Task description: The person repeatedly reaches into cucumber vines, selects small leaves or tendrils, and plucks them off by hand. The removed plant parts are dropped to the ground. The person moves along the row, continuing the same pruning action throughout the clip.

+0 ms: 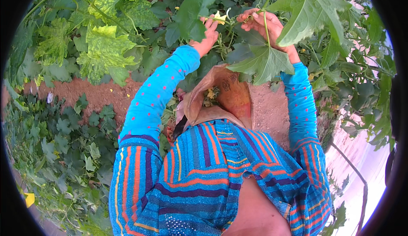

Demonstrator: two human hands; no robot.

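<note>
My left hand is raised among the vines, partly behind a large green leaf, its fingertips by a yellow flower on a thin stem. Whether those fingers pinch the stem is not plain. My right hand is at a vine stem with curly tendrils; its fingers are bent around the tendrils, but their grip is partly hidden. A broad lobed leaf hangs below this hand. At my waist an open woven sack gapes, with some yellow and green plant matter inside.
Yellow-mottled leaves spread at upper left. Bare reddish soil runs between that growth and low dark-green plants. On the right are more vines, a long green fruit, pale sheeting and a thin dark stem or pipe.
</note>
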